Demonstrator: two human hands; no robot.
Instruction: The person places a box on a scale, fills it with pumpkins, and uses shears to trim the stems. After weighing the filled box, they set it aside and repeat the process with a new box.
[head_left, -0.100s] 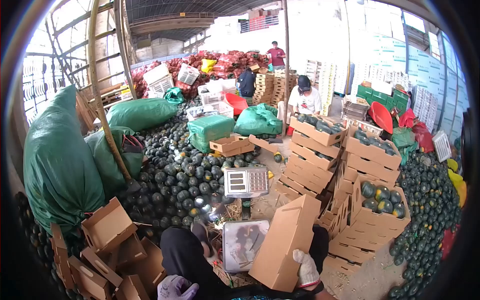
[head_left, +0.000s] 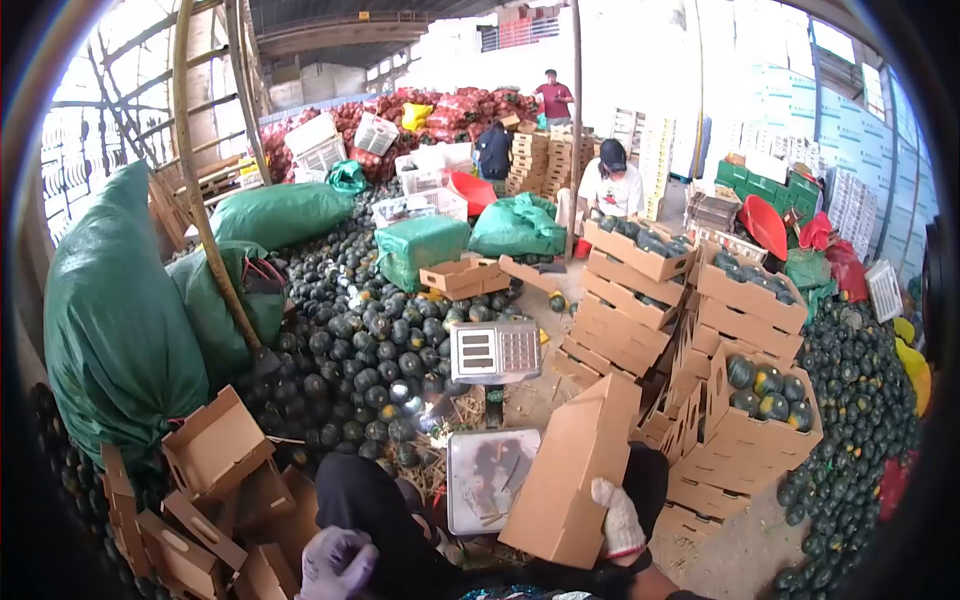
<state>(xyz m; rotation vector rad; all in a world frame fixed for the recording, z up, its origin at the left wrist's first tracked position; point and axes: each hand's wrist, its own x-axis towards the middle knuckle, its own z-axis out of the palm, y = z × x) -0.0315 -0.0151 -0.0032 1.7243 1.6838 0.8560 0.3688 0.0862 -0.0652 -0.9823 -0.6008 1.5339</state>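
Observation:
My right hand (head_left: 618,520), in a whitish knitted glove, grips the lower right edge of a brown cardboard box (head_left: 575,470). The box is tilted beside the metal plate of a scale (head_left: 490,480), overlapping its right edge. Above the plate stands the scale's display (head_left: 495,351). My left hand (head_left: 338,565), in a pale purple glove, is at the bottom left near my knee, its fingers curled; whether anything is in them is hidden. Empty cardboard boxes (head_left: 215,445) lie in a heap to its left.
Dark green round squashes or melons (head_left: 370,340) cover the floor ahead. Stacked boxes (head_left: 740,455) holding similar produce stand at the right. Large green sacks (head_left: 120,330) and a leaning pole (head_left: 215,250) are on the left. A person (head_left: 610,185) sits beyond the stacks.
My left hand has risen slightly. The box and my right hand have shifted slightly upward in the view.

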